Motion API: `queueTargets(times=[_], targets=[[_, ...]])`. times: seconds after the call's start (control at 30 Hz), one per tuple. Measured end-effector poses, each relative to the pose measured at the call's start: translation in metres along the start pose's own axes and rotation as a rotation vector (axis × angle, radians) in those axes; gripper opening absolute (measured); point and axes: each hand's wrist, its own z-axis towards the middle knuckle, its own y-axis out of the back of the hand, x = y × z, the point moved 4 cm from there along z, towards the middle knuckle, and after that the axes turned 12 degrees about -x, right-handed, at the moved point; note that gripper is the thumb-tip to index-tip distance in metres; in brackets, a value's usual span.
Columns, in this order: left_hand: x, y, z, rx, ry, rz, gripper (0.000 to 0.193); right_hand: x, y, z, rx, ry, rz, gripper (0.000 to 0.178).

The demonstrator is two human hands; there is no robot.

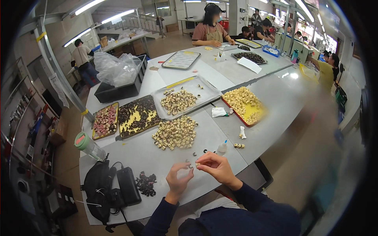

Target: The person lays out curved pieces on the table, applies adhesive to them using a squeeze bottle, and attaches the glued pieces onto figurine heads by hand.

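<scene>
Near the table's front edge, my two hands are close together. My right hand (216,168) pinches a small cream-coloured cube piece (197,165) between thumb and fingertips. Facing it, my left hand (179,180) curls its thumb and index finger around what looks like a small dark curved piece (190,166), partly hidden by the fingertips. Just beyond them stands a small white squeeze bottle (223,146) with a blue tip. A heap of cream cubes with dark parts (175,133) lies farther off, and a few similar cubes (239,146) sit to the right.
Beyond the heap are a clear-lined tray (212,89), a tray of dark pieces (125,133), a tray of pinkish pieces (95,137) and a red-rimmed tray (249,125). Loose dark pieces (146,184), a black bag (96,192) and a green-lidded bottle (93,149) occupy the left. A person (212,29) works across the table.
</scene>
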Motion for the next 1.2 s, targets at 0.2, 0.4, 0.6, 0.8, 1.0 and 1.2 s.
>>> queueTargets(times=[0.2, 0.4, 0.6, 0.8, 1.0, 1.2], targets=[[0.0, -0.001, 0.0, -0.018, -0.01, -0.026, 0.046, -0.016, 0.013, 0.01, -0.086, -0.061, 0.008, 0.02], [-0.003, 0.0, 0.002, -0.019, -0.016, -0.012, 0.048, -0.019, 0.018, 0.016, -0.134, -0.126, -0.031, 0.014], [-0.01, -0.002, 0.008, -0.017, -0.053, 0.048, 0.051, -0.024, 0.019, 0.017, -0.133, -0.143, -0.009, 0.014], [-0.012, -0.001, 0.01, -0.023, -0.083, 0.072, 0.051, -0.024, 0.019, 0.016, -0.14, -0.161, 0.006, 0.015], [-0.013, -0.002, 0.01, -0.021, -0.093, 0.071, 0.052, -0.024, 0.02, 0.017, -0.15, -0.18, -0.028, 0.015], [-0.011, -0.002, 0.007, -0.034, -0.066, 0.009, 0.048, -0.028, 0.022, 0.017, -0.152, -0.198, -0.004, 0.015]])
